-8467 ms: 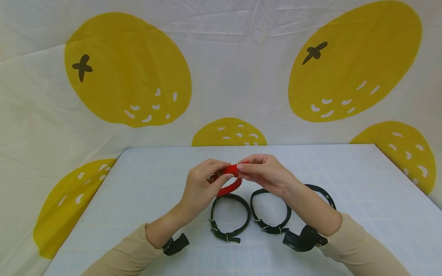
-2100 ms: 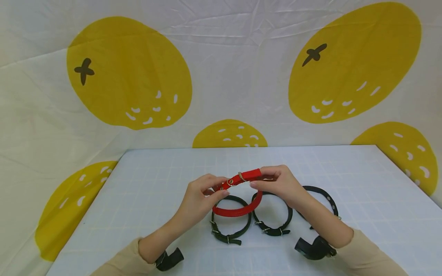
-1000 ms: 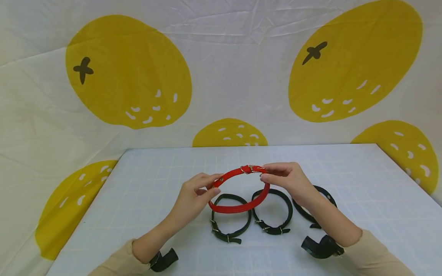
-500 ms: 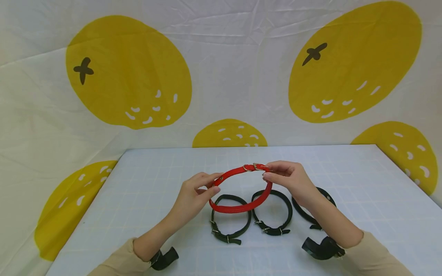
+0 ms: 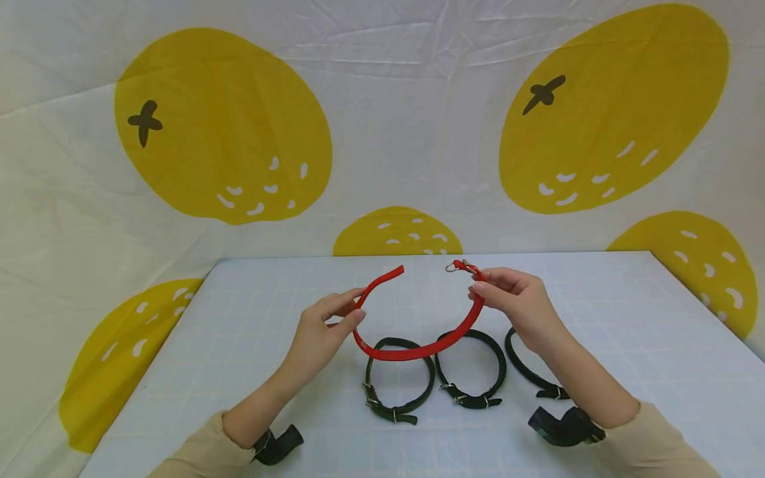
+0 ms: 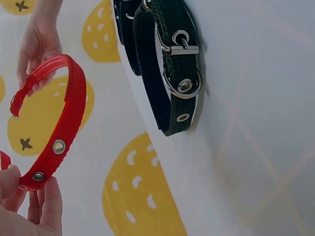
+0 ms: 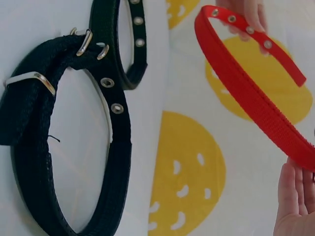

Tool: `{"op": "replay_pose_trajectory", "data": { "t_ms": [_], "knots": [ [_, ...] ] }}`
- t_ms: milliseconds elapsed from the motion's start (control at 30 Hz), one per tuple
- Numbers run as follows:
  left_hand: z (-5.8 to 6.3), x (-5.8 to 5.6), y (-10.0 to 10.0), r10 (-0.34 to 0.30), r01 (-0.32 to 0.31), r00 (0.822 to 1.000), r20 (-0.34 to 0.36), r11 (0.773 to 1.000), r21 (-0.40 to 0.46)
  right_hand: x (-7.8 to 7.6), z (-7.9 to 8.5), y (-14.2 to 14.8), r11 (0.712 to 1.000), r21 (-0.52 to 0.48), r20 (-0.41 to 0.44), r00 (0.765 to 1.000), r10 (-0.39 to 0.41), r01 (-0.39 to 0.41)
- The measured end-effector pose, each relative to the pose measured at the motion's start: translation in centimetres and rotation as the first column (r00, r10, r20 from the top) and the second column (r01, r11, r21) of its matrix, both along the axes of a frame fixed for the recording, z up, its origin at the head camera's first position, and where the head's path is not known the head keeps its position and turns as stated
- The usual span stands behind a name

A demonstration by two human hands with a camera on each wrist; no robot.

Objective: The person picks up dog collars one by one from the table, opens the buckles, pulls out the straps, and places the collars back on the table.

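In the head view a red pet collar [image 5: 412,354] hangs in the air as an unfastened loop, its ends apart at the far side. My left hand [image 5: 325,328] pinches its eyelet end between thumb and fingers, with the tip of the strap sticking out beyond. On the other side my right hand [image 5: 516,302] pinches the collar close to its metal buckle and ring. The left wrist view shows metal eyelets along the red strap [image 6: 74,103]. Below lie a dark green collar [image 5: 382,405], a buckled black collar [image 5: 472,399] and another dark collar [image 5: 521,368], partly behind my right forearm.
All three dark collars rest on a pale checked tabletop [image 5: 251,305]. Behind its far edge hangs a white cloth [image 5: 412,133] with large yellow fruit prints. Black wrist devices [image 5: 277,445] sit under both forearms.
The red collar was a fastened ring; its strap end has since come out of the buckle and the loop is open. My hands have moved farther apart. The dark collars stayed put.
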State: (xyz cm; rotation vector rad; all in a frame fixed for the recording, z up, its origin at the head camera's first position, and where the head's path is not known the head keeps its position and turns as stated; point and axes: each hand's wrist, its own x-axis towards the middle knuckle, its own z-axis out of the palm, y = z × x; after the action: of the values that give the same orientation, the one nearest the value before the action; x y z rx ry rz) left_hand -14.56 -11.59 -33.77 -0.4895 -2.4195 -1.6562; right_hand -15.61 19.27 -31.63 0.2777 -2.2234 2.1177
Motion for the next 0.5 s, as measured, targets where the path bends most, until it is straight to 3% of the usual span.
{"op": "replay_pose_trajectory", "data": {
  "t_ms": [300, 500],
  "knots": [
    [0.3, -0.5, -0.3, 0.050, -0.049, 0.998, -0.023, 0.997, 0.057, -0.4, 0.3, 0.6, 0.999, -0.040, -0.012, 1.000, -0.008, 0.008],
    [0.6, -1.4, -0.5, 0.118, -0.115, 0.992, -0.030, 0.988, 0.107, -1.3, 0.4, 1.2, 0.996, -0.051, -0.014, 0.997, -0.075, 0.074]
  ]
}}
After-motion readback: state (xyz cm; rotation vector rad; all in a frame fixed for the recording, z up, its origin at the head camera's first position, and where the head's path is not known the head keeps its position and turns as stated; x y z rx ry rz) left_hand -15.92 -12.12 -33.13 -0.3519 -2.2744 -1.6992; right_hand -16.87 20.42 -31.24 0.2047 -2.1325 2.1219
